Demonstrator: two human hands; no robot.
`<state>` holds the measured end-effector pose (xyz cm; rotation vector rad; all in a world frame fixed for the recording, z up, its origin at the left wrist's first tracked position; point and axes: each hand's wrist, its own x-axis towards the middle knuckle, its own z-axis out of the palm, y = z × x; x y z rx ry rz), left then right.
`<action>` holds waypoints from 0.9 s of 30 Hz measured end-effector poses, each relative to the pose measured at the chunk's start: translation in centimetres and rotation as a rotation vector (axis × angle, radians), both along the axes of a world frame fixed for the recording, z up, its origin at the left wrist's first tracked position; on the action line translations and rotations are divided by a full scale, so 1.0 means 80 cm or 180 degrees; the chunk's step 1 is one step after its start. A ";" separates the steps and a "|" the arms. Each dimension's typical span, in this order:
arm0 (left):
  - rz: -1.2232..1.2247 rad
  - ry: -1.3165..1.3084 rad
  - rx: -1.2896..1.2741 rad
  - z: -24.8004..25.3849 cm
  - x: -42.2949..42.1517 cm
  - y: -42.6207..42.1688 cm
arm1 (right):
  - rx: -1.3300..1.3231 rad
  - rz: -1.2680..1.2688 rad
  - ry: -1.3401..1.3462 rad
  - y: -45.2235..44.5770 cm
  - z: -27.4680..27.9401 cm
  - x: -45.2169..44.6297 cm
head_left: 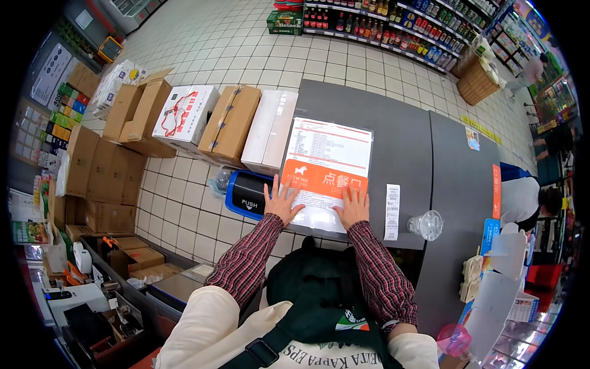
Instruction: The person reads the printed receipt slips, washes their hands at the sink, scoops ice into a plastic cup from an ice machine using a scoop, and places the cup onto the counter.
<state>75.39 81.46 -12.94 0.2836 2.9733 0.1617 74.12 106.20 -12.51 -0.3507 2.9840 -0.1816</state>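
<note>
A printed sheet point(332, 141) lies on the grey counter, seemingly under clear, shiny plastic. Across it runs an orange sign point(319, 175) with white lettering; whether it is a separate card I cannot tell. My left hand point(283, 202) rests with spread fingers at the sign's lower left corner, partly over the sheet's edge. Fingers stretched forward, my right hand point(353, 206) presses flat on the lower right side. Neither hand holds anything. A long paper receipt point(391, 212) lies to the right of my right hand, and beyond it stands a clear glass point(425, 226).
Left of the counter are a blue-rimmed push bin point(249, 195) and several cardboard boxes point(230, 123) on the tiled floor. Bottle shelves point(381, 31) and a wicker basket point(476, 81) stand farther off. At the right, a person point(519, 197) is beside the counter, near an egg carton point(471, 277).
</note>
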 end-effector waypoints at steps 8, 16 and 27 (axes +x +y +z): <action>0.0079 -0.0049 0.0064 -0.023 0.000 0.006 | -0.0039 -0.0081 -0.0041 0.002 -0.015 0.004; 0.0026 -0.0174 0.0006 -0.008 -0.006 0.008 | 0.0080 -0.0082 -0.0293 0.003 -0.001 -0.004; 0.0032 -0.0194 0.0024 -0.005 -0.007 0.010 | 0.0116 -0.0142 -0.0357 0.002 -0.001 -0.004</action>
